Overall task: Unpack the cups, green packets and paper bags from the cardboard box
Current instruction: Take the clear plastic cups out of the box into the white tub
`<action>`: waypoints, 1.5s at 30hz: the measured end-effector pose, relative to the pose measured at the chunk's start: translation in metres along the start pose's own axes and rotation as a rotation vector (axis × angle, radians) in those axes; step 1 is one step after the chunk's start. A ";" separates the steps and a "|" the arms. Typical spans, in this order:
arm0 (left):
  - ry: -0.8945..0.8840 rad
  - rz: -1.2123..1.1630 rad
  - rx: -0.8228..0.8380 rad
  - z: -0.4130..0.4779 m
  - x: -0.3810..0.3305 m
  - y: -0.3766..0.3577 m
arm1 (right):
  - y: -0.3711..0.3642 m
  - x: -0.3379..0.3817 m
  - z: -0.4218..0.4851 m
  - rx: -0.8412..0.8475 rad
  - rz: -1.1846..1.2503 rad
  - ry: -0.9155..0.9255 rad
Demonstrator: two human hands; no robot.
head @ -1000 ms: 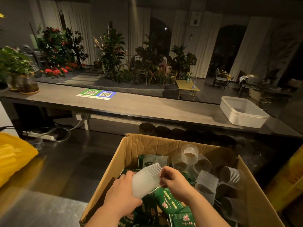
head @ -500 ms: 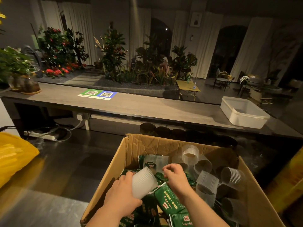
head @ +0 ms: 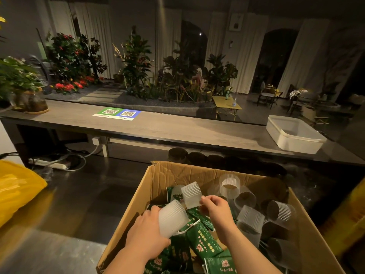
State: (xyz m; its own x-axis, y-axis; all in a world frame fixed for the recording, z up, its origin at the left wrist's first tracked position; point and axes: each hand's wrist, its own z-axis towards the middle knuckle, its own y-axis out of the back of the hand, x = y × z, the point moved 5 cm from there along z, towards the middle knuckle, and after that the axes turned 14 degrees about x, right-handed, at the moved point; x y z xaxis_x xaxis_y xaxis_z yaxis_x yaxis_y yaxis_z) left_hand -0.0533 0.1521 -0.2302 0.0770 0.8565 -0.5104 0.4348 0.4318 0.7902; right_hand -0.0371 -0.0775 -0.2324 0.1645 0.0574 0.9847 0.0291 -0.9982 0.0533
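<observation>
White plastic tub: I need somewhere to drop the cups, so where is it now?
In the head view the white plastic tub sits at the right end of the long grey counter, beyond the cardboard box.

Both bare forearms enter from 6 o'clock. Left hand (head: 148,230): fingers wrapped round a ribbed cup (head: 172,219). Right hand (head: 217,212): at 1 o'clock of the left, wrist bent, fingertips pinching a second cup (head: 191,194).

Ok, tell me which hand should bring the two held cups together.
Right, likely. The right hand pinches the upper cup by its edge, just above the lower cup, which the left hand wraps as a steady base.
</observation>
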 end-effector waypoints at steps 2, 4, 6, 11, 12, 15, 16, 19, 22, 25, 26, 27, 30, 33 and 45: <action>0.011 -0.008 -0.014 -0.002 0.000 0.001 | -0.006 0.006 -0.006 0.109 -0.028 0.059; 0.014 -0.025 -0.025 -0.003 0.001 0.001 | -0.013 0.008 -0.010 0.195 -0.073 0.095; 0.007 -0.027 -0.027 -0.005 0.000 0.001 | -0.013 0.009 -0.011 0.193 -0.098 0.098; -0.009 -0.019 0.028 -0.007 -0.002 0.000 | -0.028 0.002 -0.015 0.420 -0.032 0.000; 0.001 -0.007 0.038 -0.007 -0.002 0.000 | -0.033 0.001 -0.017 0.471 -0.034 -0.022; 0.059 0.008 0.013 -0.010 0.001 0.003 | -0.029 0.001 -0.011 0.338 -0.043 -0.079; 0.078 0.016 0.003 -0.010 0.000 0.004 | -0.023 0.003 -0.006 0.214 -0.097 -0.098; 0.139 0.034 -0.007 -0.011 0.003 0.004 | -0.018 0.014 0.013 0.008 -0.452 -0.117; 0.172 0.044 0.013 -0.010 0.004 0.004 | -0.033 0.014 0.039 0.074 -0.636 -0.097; 0.190 0.056 0.047 -0.007 0.003 0.005 | -0.040 0.009 0.068 0.104 -0.589 -0.131; 0.199 0.059 0.055 -0.006 0.004 0.005 | -0.043 0.008 0.076 0.119 -0.601 -0.148; 0.203 0.060 0.063 -0.004 0.004 0.004 | -0.045 0.005 0.083 0.143 -0.629 -0.172; 0.207 0.062 0.081 -0.003 0.004 0.003 | -0.053 -0.006 0.092 0.264 -0.779 -0.254; 0.202 0.057 0.096 -0.002 0.005 0.002 | -0.058 -0.008 0.091 0.246 -0.992 -0.268; 0.194 0.075 0.129 0.004 0.004 0.001 | -0.065 -0.008 0.101 0.042 -0.896 -0.123</action>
State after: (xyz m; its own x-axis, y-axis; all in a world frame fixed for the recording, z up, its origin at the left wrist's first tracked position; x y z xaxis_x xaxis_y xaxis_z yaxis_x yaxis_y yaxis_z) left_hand -0.0494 0.1548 -0.2327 -0.0548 0.9284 -0.3674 0.5462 0.3359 0.7674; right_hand 0.0597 -0.0115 -0.2604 0.1670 0.8164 0.5527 0.2320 -0.5774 0.7828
